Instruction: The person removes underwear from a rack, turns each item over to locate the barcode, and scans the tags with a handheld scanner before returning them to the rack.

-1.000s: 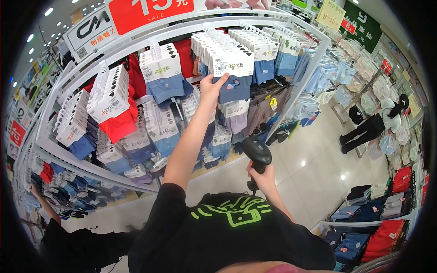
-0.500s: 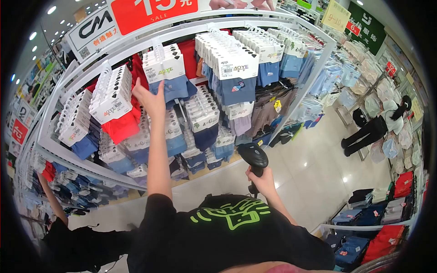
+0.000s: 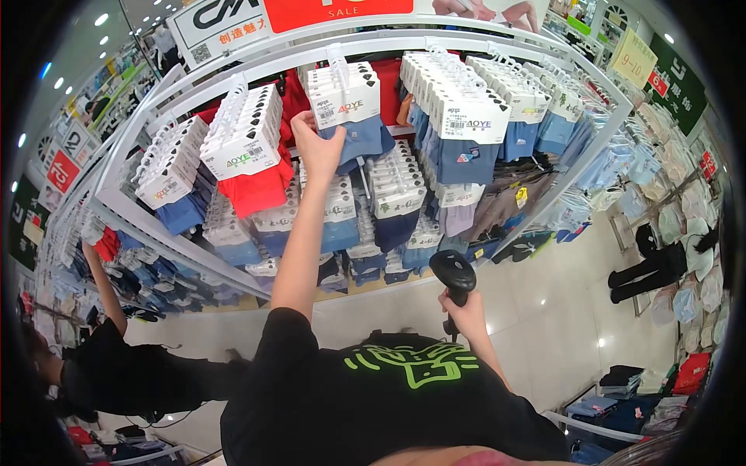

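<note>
My left hand (image 3: 318, 151) reaches up to a hanging pack of blue underwear (image 3: 361, 138) with a white header card. Its thumb lies by the fabric and its fingers are at the card's lower left corner, thumb and fingers spread apart; a firm grip does not show. Low on the right, my right hand (image 3: 466, 312) is wrapped round the handle of a black barcode scanner (image 3: 453, 272), whose head points up toward the rack. Left of my left hand hangs a row of red underwear packs (image 3: 252, 190).
A white metal rack frame (image 3: 622, 109) surrounds several rows of hanging packs. Another person in black (image 3: 128, 373) reaches into the rack at far left. A further person (image 3: 660, 268) stands by the right-hand display. Folded clothes (image 3: 614, 388) lie at lower right.
The view has swung left, so the rack and both hands appear further right. My left hand stays by the same blue pack, and the scanner remains in my right hand.
</note>
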Tool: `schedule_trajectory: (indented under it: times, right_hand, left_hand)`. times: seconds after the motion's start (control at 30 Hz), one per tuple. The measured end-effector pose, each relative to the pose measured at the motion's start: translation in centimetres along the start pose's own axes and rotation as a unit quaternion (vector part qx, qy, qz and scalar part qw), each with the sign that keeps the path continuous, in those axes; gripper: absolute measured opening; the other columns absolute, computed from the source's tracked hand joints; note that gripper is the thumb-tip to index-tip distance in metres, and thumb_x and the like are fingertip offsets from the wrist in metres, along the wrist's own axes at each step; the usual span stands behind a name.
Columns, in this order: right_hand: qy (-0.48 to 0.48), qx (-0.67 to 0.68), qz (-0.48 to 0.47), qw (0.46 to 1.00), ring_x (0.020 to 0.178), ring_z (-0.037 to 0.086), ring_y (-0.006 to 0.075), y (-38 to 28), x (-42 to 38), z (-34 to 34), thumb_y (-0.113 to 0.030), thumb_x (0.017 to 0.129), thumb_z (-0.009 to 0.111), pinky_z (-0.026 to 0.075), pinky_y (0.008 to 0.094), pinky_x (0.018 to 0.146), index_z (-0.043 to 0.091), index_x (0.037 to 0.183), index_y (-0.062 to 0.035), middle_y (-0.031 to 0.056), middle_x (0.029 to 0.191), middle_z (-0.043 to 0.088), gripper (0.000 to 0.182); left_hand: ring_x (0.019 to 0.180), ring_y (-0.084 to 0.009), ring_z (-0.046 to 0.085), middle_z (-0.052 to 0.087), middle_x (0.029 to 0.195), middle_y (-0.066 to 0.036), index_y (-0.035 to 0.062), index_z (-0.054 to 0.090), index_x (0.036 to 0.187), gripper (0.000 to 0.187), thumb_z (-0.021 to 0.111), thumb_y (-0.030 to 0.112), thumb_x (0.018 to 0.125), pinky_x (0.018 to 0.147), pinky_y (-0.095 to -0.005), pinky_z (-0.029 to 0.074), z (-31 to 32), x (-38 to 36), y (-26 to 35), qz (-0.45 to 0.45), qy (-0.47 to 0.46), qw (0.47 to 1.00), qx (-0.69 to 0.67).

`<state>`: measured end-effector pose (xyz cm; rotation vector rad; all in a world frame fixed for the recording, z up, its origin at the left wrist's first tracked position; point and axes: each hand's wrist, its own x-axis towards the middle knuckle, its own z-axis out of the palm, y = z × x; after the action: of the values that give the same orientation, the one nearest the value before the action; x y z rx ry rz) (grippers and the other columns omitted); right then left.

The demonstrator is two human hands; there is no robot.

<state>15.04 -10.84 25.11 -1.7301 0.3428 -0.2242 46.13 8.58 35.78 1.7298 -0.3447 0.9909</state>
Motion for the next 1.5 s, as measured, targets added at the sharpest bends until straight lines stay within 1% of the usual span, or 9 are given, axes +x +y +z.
schedule_trajectory:
  times: [0.3,0.47,0.8,0.97,1.03,1.13,1.37,1.47,1.5]
  right_hand:
    - [-0.03,0.001,0.01,0.999,0.056,0.053,0.0097,-0.7,0.0,-0.1,-0.003,0.072,0.061,0.043,0.0245,0.054,0.055,0.074,-0.0003,0.0024,0.063,0.055,0.007]
    - [-0.01,-0.001,0.001,1.0,0.058,0.054,0.0092,-1.5,-0.1,-0.3,-0.008,0.071,0.064,0.043,0.0262,0.055,0.059,0.073,-0.0006,0.0031,0.061,0.058,0.01]
    - [-0.036,0.113,-0.188,0.975,0.077,0.057,0.0094,-8.2,1.6,-2.8,-0.003,0.069,0.07,0.045,0.0244,0.072,0.054,0.102,0.0007,0.0045,0.086,0.062,0.037]
    - [-0.124,0.142,-0.314,0.931,0.116,0.041,0.0204,-14.5,2.7,-2.6,-0.014,0.06,0.073,0.033,0.0317,0.095,0.052,0.109,0.0006,0.0129,0.127,0.039,0.055]
    - [-0.091,0.047,-0.397,0.912,0.116,0.041,0.0224,-15.6,3.5,-2.8,-0.016,0.06,0.073,0.032,0.0324,0.096,0.052,0.108,0.0014,0.0137,0.126,0.04,0.056]
    - [-0.086,-0.095,-0.495,0.859,0.116,0.043,0.0278,-15.0,5.1,-3.3,-0.022,0.057,0.074,0.032,0.0344,0.097,0.052,0.108,0.0033,0.0163,0.125,0.042,0.061]
    - [-0.162,0.194,-0.22,0.942,0.098,0.054,0.0151,-11.8,6.1,-3.4,0.001,0.056,0.073,0.043,0.0314,0.086,0.042,0.121,0.0015,0.0083,0.109,0.056,0.072]
    - [-0.284,0.348,-0.305,0.839,0.086,0.056,0.0255,-13.4,9.7,-3.6,-0.007,0.049,0.071,0.047,0.0334,0.073,0.049,0.112,0.0033,0.0142,0.095,0.058,0.068]
    - [-0.339,0.358,-0.361,0.792,0.074,0.053,0.0205,-15.3,10.4,-3.4,-0.019,0.054,0.066,0.042,0.0328,0.072,0.055,0.096,-0.0022,0.0111,0.081,0.054,0.046]
  left_hand:
    - [0.08,-0.0156,0.056,0.059,0.086,-0.016,-0.0013,0.043,0.09,0.025,0.06,0.014,0.08,0.072,-0.0287,0.043,-0.2,0.5,2.8,-0.067,0.0,0.988,-0.136]
    - [0.088,-0.0109,0.049,0.054,0.095,-0.008,0.0024,0.042,0.096,0.016,0.052,0.008,0.085,0.078,-0.0251,0.038,-2.2,-0.1,5.4,-0.153,-0.094,0.91,-0.373]
    - [0.088,-0.0104,0.05,0.054,0.095,-0.008,0.0017,0.039,0.104,0.019,0.049,0.006,0.088,0.079,-0.0244,0.04,-5.4,-7.2,10.4,-0.097,-0.091,0.956,-0.261]
    - [0.079,-0.0165,0.058,0.059,0.087,-0.01,0.0018,0.052,0.098,0.025,0.063,0.01,0.077,0.071,-0.0284,0.044,-7.8,-6.6,14.3,-0.021,-0.231,0.962,-0.143]
    - [0.073,-0.0216,0.06,0.06,0.085,-0.014,0.001,0.051,0.103,0.029,0.063,0.009,0.077,0.067,-0.0289,0.046,-8.4,-8.2,14.9,0.061,-0.31,0.94,-0.128]
    - [0.072,-0.0195,0.06,0.061,0.084,-0.013,0.0001,0.051,0.105,0.031,0.063,0.008,0.077,0.066,-0.028,0.046,-8.3,-11.2,15.7,-0.027,-0.364,0.904,-0.222]
    - [0.07,-0.0234,0.059,0.06,0.081,-0.013,0.0003,0.05,0.107,0.032,0.062,0.009,0.078,0.065,-0.0295,0.045,-7.4,-15.1,18.3,-0.113,-0.313,0.921,-0.203]
    - [0.1,-0.0309,0.051,0.049,0.113,-0.018,-0.0008,0.044,0.119,0.052,0.065,0.01,0.073,0.085,-0.0362,0.041,-8.5,-15.0,20.0,0.028,-0.337,0.909,-0.243]
    - [0.106,-0.0317,0.048,0.045,0.119,-0.018,-0.0007,0.041,0.122,0.055,0.064,0.009,0.072,0.088,-0.0374,0.039,-9.0,-14.7,20.1,0.07,-0.376,0.879,-0.285]
